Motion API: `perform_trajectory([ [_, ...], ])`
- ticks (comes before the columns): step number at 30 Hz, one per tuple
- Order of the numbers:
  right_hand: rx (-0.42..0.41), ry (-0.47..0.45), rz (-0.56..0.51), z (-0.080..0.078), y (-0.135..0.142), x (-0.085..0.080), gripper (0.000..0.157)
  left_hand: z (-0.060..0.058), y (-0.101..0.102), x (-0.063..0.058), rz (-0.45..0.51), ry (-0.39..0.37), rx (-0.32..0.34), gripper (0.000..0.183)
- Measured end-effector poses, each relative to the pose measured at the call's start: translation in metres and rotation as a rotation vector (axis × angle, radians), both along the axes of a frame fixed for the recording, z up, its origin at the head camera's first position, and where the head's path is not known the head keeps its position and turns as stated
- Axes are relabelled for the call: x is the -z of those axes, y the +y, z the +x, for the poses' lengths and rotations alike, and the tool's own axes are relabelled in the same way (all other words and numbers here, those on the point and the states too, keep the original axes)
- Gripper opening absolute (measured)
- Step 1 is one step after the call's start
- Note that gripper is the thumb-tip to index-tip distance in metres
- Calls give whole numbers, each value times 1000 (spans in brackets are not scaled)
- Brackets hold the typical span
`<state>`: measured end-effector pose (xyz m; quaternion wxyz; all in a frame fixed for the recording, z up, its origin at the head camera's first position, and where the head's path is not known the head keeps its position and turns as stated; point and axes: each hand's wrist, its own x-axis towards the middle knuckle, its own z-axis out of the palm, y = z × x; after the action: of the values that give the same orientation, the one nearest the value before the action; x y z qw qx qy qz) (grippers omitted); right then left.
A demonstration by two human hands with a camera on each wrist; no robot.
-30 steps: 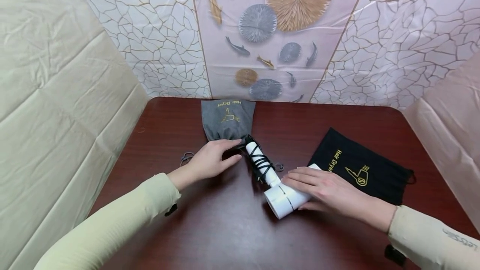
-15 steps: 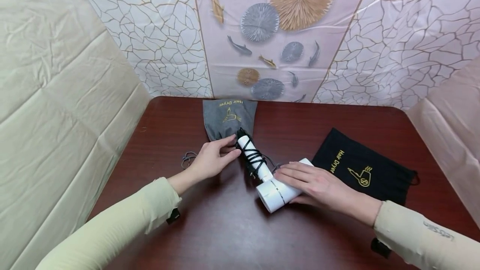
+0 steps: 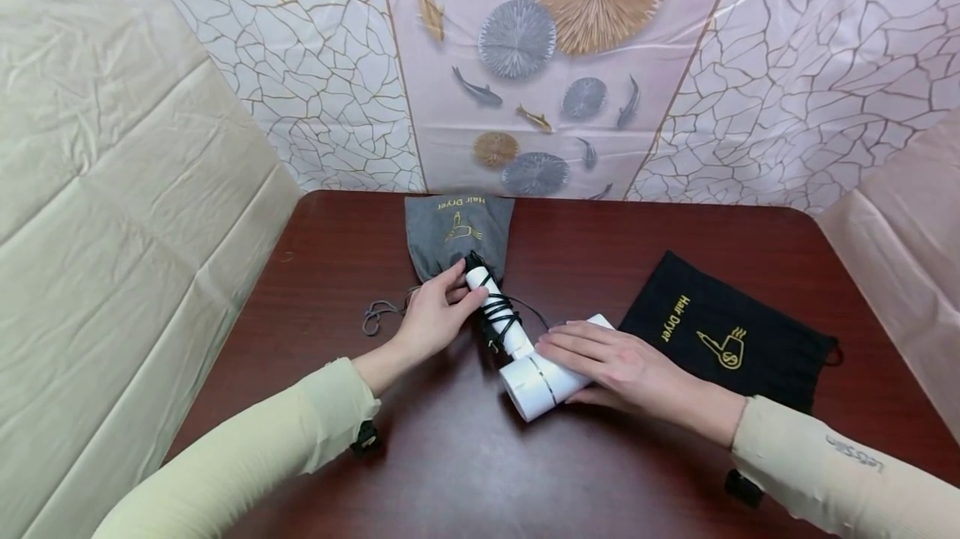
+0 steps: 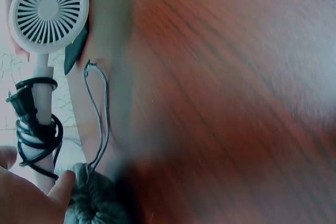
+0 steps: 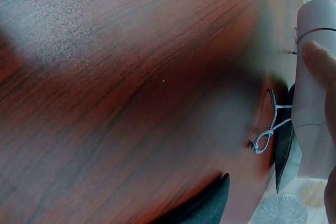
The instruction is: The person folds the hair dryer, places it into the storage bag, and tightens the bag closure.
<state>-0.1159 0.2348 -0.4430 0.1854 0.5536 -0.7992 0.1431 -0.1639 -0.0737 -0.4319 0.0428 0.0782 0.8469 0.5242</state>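
Observation:
A white hair dryer [image 3: 527, 393] lies angled at mid-table, its handle pointing up and left. Black cord [image 3: 501, 316] is wound round the handle, and the plug [image 4: 22, 103] shows in the left wrist view. My left hand [image 3: 435, 316] pinches the handle's end between thumb and fingers. My right hand [image 3: 630, 366] grips the barrel from above, thumb along its near side. Toward the left wrist camera faces the round slotted grille [image 4: 48, 10]. Just behind the handle end lies a full-looking grey drawstring pouch [image 3: 457, 231], printed "Hair Dryer".
A flat black "Hair Dryer" pouch [image 3: 723, 331] lies at the right, behind my right hand. The grey pouch's drawstring [image 3: 381, 314] trails to the left. Fabric walls [image 3: 330, 64] enclose the brown table [image 3: 435, 472] at the back and sides.
The hair dryer has shifted left with my right hand on it. My left hand, which lay at the cord by the handle's end, now pinches the handle.

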Motion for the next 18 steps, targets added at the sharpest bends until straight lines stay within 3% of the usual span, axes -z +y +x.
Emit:
perform_trajectory([
  [11, -64, -14, 5, -1, -4, 4, 68, 3, 10, 6, 29, 15, -60, 69],
  [18, -75, 28, 0, -3, -4, 5, 67, 2, 16, 4, 30, 34, -75, 76],
])
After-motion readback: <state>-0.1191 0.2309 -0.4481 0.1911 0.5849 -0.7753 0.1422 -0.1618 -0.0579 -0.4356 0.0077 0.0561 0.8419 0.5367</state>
